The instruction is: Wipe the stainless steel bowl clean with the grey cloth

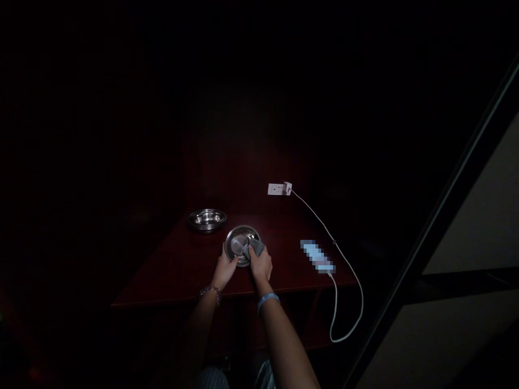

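Note:
A shiny metal bowl [239, 244] is held tilted over the dark red table, its inside facing me. My left hand [224, 270] grips its lower left rim, thumb on the near edge. In my right hand [261, 265] is a grey cloth [256, 247], pinched and pressed against the right side of the bowl's inside. The fingers beneath the bowl are hidden. Farther back on the left stand more metal bowls [206, 219], nested in a stack.
The dark red table [170, 270] has its near edge just under my wrists. A blurred-out phone-like device [317, 256] lies on the right. Its white cable [362, 302] hangs past the table edge and runs to a charger in the wall outlet [277, 189]. The surroundings are very dark.

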Tool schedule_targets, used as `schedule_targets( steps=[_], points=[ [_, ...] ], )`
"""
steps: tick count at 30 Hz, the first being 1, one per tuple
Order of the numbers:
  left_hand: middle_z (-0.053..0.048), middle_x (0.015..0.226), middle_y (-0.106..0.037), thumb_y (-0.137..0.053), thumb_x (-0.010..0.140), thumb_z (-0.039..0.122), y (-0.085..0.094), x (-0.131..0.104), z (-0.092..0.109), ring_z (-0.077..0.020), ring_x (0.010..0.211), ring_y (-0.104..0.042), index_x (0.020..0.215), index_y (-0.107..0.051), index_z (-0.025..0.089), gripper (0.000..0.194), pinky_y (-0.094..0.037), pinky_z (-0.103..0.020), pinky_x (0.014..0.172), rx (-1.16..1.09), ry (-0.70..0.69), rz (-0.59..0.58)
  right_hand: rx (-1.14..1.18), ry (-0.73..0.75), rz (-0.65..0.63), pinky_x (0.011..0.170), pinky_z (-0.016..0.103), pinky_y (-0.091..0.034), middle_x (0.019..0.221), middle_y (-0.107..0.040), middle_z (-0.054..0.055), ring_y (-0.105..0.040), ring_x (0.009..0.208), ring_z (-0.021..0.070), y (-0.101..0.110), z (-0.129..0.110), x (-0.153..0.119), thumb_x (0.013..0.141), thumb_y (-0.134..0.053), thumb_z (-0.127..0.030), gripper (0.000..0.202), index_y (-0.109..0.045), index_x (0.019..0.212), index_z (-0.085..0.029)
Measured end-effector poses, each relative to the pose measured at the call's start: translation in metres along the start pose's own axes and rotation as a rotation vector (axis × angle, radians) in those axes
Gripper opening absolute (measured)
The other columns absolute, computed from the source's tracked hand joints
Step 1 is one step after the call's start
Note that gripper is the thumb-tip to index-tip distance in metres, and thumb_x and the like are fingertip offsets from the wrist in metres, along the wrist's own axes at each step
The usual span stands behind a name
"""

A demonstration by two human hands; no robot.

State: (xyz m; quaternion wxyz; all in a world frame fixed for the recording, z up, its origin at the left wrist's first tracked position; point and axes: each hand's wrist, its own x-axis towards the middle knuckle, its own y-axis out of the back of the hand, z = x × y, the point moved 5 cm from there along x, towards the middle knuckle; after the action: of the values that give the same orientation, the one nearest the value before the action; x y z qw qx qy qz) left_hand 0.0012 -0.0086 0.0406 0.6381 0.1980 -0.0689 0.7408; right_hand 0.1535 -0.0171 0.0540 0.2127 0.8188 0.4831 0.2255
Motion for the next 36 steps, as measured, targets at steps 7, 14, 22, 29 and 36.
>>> schedule_targets(
  steps=[7, 14, 22, 29, 36],
  points=[
    [-0.020, 0.115, -0.071, -0.063, 0.080, 0.028, -0.003, -0.003, 0.006, -0.0288, 0.115, -0.064, 0.125, -0.055, 0.013, 0.048, -0.049, -0.036, 0.095, 0.215, 0.087, 0.008, 0.011, -0.028, 0.077, 0.080, 0.036, -0.051, 0.105, -0.072, 0.018, -0.070, 0.094, 0.0296, 0.003, 0.003, -0.002, 0.092, -0.045, -0.052, 0.053, -0.057, 0.125, -0.012],
    [-0.020, 0.113, -0.071, -0.062, 0.081, 0.031, -0.001, 0.000, 0.001, -0.0292, 0.112, -0.066, 0.121, -0.059, 0.013, 0.044, -0.049, -0.035, 0.093, 0.257, 0.115, 0.019, 0.027, -0.010, 0.081, 0.083, 0.035, -0.051, 0.106, -0.072, 0.017, -0.070, 0.096, 0.0293, 0.005, 0.000, -0.001, 0.090, -0.050, -0.048, 0.046, -0.063, 0.117, -0.014],
    [-0.018, 0.103, -0.075, -0.058, 0.082, 0.029, -0.006, 0.002, -0.010, -0.0289, 0.105, -0.069, 0.112, -0.062, 0.014, 0.034, -0.052, -0.035, 0.088, 0.209, 0.072, 0.023, 0.004, -0.014, 0.052, 0.083, 0.036, -0.052, 0.103, -0.073, 0.016, -0.070, 0.095, 0.0298, 0.002, 0.004, 0.001, 0.090, -0.049, -0.047, 0.042, -0.063, 0.116, -0.016],
    [-0.017, 0.103, -0.075, -0.059, 0.080, 0.028, -0.006, 0.002, -0.011, -0.0276, 0.103, -0.070, 0.106, -0.063, 0.015, 0.030, -0.052, -0.033, 0.086, 0.176, 0.086, 0.048, -0.001, -0.002, 0.010, 0.084, 0.036, -0.052, 0.106, -0.073, 0.016, -0.070, 0.097, 0.0295, 0.002, 0.004, 0.001, 0.091, -0.048, -0.047, 0.045, -0.061, 0.121, -0.016],
    [-0.016, 0.108, -0.074, -0.059, 0.078, 0.027, -0.002, 0.001, -0.007, -0.0268, 0.106, -0.068, 0.110, -0.064, 0.014, 0.034, -0.051, -0.032, 0.091, 0.127, 0.076, 0.055, -0.015, 0.000, -0.017, 0.085, 0.036, -0.052, 0.109, -0.072, 0.015, -0.070, 0.099, 0.0296, 0.007, -0.002, -0.005, 0.092, -0.047, -0.047, 0.048, -0.057, 0.128, -0.015]
  ],
)
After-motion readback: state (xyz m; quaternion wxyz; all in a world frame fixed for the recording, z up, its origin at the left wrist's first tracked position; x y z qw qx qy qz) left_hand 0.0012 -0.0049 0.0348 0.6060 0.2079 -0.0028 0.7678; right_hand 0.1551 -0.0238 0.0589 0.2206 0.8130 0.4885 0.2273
